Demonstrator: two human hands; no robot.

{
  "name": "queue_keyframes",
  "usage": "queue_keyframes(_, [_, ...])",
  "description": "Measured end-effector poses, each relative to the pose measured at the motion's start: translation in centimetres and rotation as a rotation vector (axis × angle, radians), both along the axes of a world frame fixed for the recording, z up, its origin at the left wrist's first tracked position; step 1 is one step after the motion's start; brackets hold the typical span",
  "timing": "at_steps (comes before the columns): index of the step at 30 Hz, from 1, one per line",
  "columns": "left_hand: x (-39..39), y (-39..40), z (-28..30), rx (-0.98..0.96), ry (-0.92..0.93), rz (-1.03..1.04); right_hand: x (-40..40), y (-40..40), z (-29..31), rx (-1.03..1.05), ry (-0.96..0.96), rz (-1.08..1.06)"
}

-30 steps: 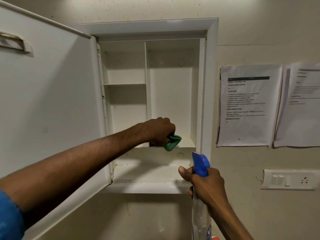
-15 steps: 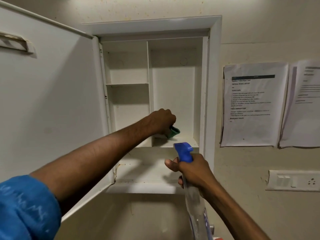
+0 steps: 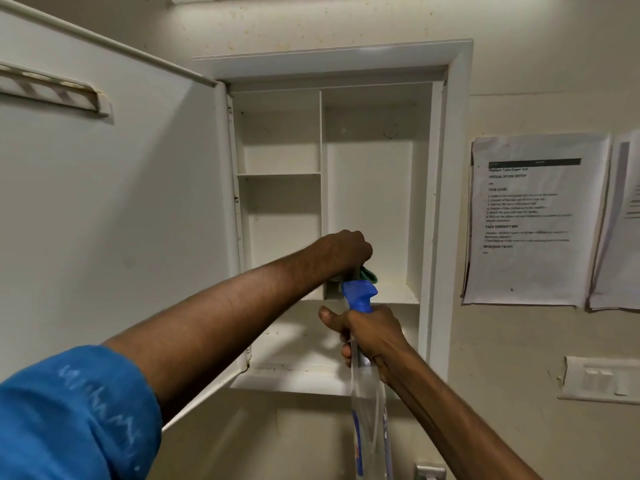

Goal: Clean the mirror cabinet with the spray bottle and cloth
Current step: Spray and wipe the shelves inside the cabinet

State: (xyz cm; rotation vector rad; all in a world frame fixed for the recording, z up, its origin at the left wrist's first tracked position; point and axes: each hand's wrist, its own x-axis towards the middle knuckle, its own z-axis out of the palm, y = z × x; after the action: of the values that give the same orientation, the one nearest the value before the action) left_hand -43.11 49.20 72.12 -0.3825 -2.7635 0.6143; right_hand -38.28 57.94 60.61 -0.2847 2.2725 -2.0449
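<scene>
Nearest, a clear spray bottle (image 3: 367, 407) with a blue head is gripped at the neck by the right hand (image 3: 372, 336), held upright below the open mirror cabinet (image 3: 450, 209). Beyond it, a green cloth (image 3: 369, 274) is clutched in the curled left hand (image 3: 344, 249) and pressed near the lower shelf (image 3: 398, 295) by the centre divider. Printed sheets (image 3: 533, 216) are fixed to the wall at right.

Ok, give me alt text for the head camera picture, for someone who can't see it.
The left hand grips a green cloth inside an open white wall cabinet, while the right hand holds a blue-topped spray bottle just below it. Printed sheets hang on the wall alongside.
</scene>
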Motion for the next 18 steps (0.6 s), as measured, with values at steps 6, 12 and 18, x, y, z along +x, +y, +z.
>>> queue_keyframes(6, [0.6, -0.4, -2.3, -0.17, 0.029, -0.053, 2.5, 1.8, -1.5, -0.015, 0.022, 0.053])
queue_keyframes(12, [0.7, -0.4, -3.6, -0.269, 0.105, -0.041, 4.8, 5.1, -2.6, -0.059, 0.021, 0.029])
queue_keyframes(18, [0.0, 0.5, -3.3, -0.286, 0.095, -0.019, 5.6, 8.1, -2.9, -0.06, 0.025, 0.027])
